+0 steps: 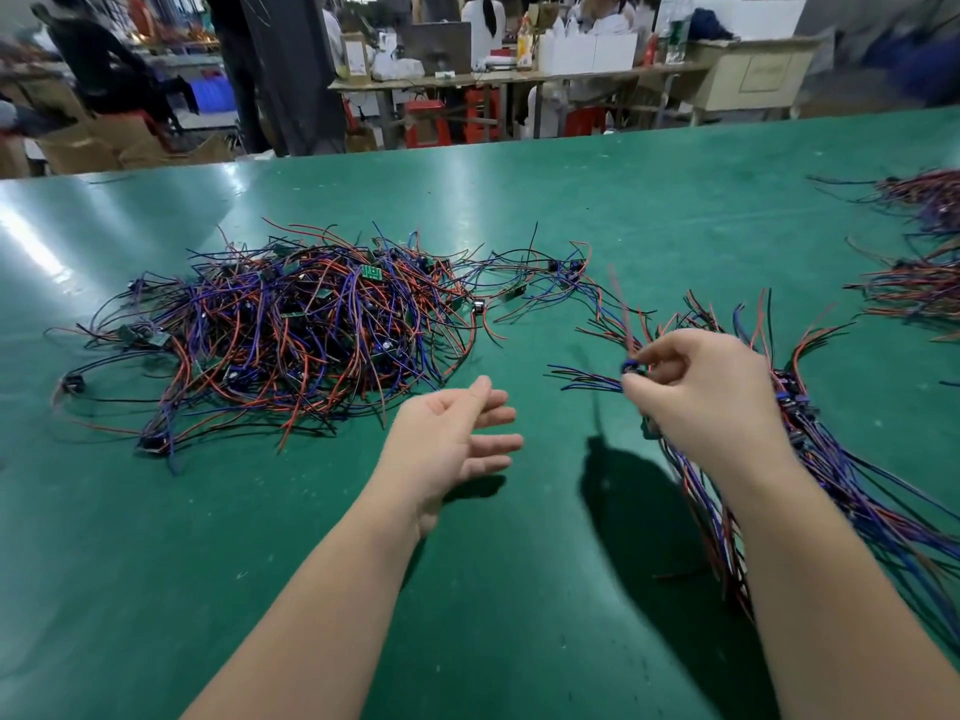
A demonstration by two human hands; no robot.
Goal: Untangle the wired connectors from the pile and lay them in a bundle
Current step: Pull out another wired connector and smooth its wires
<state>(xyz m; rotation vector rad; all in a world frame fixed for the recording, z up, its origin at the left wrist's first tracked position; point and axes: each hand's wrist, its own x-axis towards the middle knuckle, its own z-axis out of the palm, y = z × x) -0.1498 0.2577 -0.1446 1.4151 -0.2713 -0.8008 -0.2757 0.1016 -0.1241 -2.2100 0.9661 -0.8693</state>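
Wired connectors lie in a big tangled pile (291,330) of red, blue and black leads with small green boards, spread on the green table (519,589). A thin trail of loose connectors (545,283) runs off the pile's right edge. Well to the right of the pile, the right hand (711,387) pinches one small dark connector (631,367) between thumb and curled fingers, its blue and black leads pointing back toward the pile. Just beyond that hand, farther from the pile, lies the bundle (831,475), its wires running roughly parallel toward the table's near edge. The left hand (447,444) hangs between the pile and the right hand, nearer the pile's lower right corner, palm turned inward, fingers relaxed and apart, holding nothing. More wire heaps (919,252) sit far right of the pile, at the table's edge.
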